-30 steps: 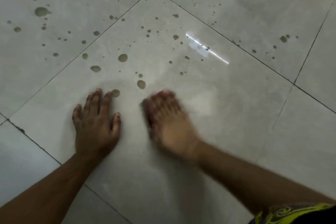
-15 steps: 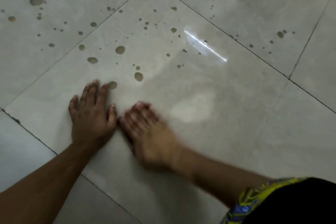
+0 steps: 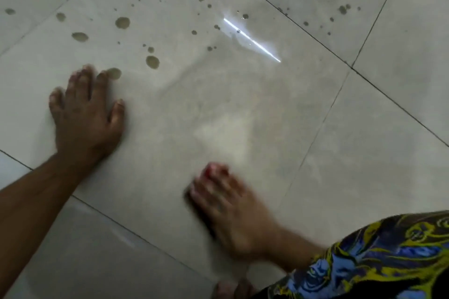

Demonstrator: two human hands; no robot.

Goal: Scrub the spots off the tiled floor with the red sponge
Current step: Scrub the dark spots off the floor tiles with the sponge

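My left hand [image 3: 85, 114] lies flat on the glossy grey tiled floor [image 3: 267, 116], fingers spread, holding nothing. My right hand [image 3: 233, 211] is blurred with motion, pressed down on the floor at lower centre. A sliver of the red sponge [image 3: 211, 172] shows between its fingertips; the rest is hidden under the palm. Brown spots [image 3: 152, 62] dot the tiles beyond my left hand, one [image 3: 116, 73] right at its fingertips. The stretch of tile between my hands shows a wet sheen and no spots.
Dark grout lines [image 3: 315, 39] cross the floor diagonally. A bright strip of reflected light [image 3: 252, 40] lies on the tile ahead. My patterned yellow and blue clothing [image 3: 379, 262] fills the lower right corner, with toes [image 3: 233, 289] at the bottom edge.
My right hand has swept with the sponge from beside my left hand back towards me and to the right. My left hand has stayed planted; the view has moved closer.
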